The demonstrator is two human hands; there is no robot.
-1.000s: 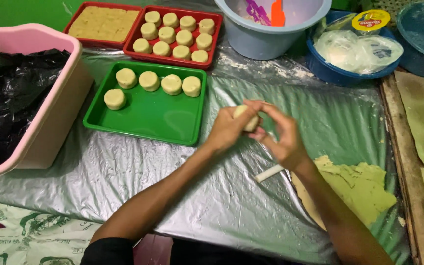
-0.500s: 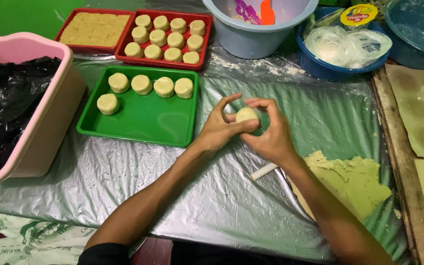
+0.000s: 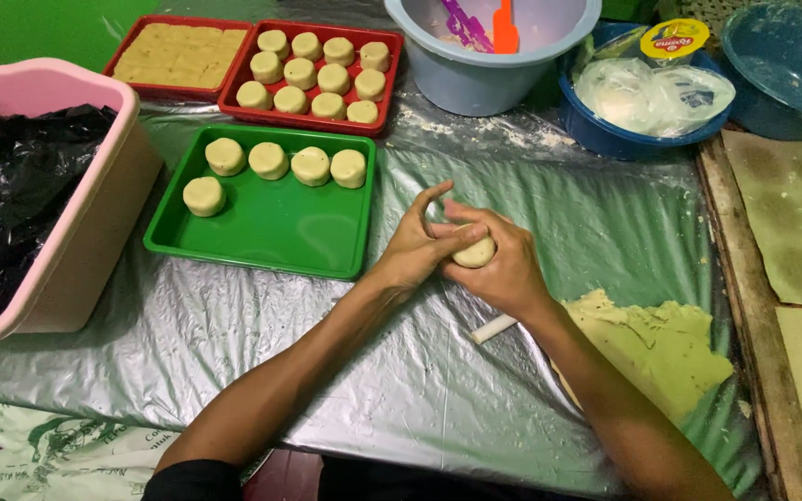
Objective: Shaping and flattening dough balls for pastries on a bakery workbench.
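**Dough ball cupped tighter**

I see both hands lower and nearer the green tray [image 3: 262, 243] than a second ago. My left hand [image 3: 417, 246] and right hand [image 3: 503, 269] are clamped together around the pale, smooth dough ball [image 3: 475, 252], above the crinkled silver sheet [image 3: 401, 371]. Five round cakes [image 3: 269, 160] sit in the tray.

Round yellow-red lid label [image 3: 673, 39] atop plastic bags [image 3: 652, 93] (blue bowl).
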